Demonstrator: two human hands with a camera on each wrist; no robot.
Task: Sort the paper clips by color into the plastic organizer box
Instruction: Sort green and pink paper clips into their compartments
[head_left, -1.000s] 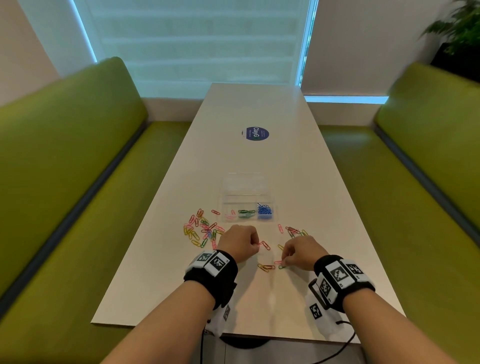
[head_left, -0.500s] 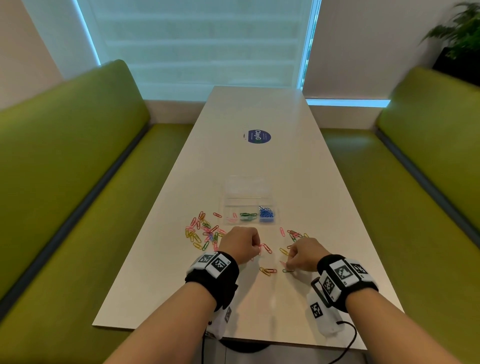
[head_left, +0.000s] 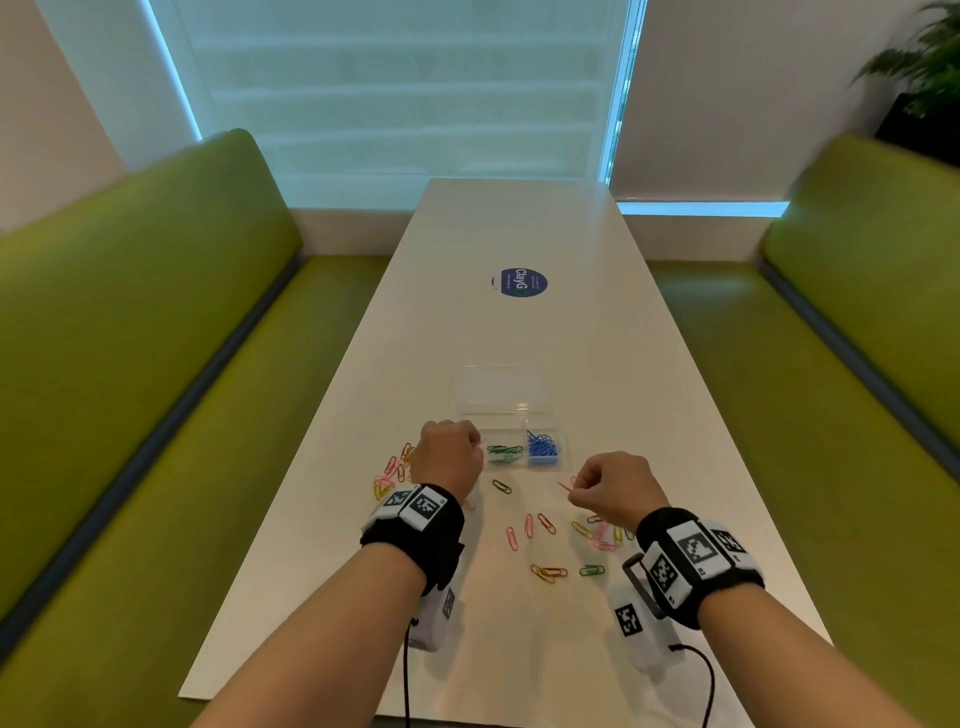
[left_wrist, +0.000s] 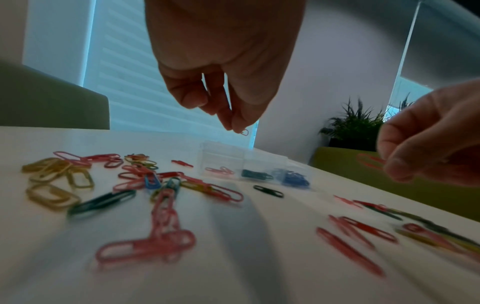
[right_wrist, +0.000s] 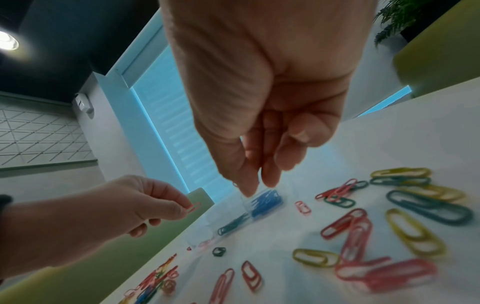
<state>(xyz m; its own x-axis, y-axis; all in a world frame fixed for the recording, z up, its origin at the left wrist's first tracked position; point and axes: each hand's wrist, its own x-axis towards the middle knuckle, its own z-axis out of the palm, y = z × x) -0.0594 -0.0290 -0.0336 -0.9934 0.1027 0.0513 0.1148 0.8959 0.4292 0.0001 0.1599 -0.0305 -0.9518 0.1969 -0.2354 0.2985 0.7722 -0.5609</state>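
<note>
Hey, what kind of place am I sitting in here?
Probably an office break area or cafe booth: green padded benches flank a long white table, with a blinded window and potted plant.

One organizer box (head_left: 506, 415), two hands, two green benches, dozens of loose paper clips (head_left: 545, 525)

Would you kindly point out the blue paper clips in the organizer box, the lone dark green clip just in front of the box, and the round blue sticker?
blue paper clips (head_left: 542, 448): head view, middle of the pile.
dark green clip (head_left: 502, 486): head view, its middle.
round blue sticker (head_left: 524, 282): head view, its centre.
</note>
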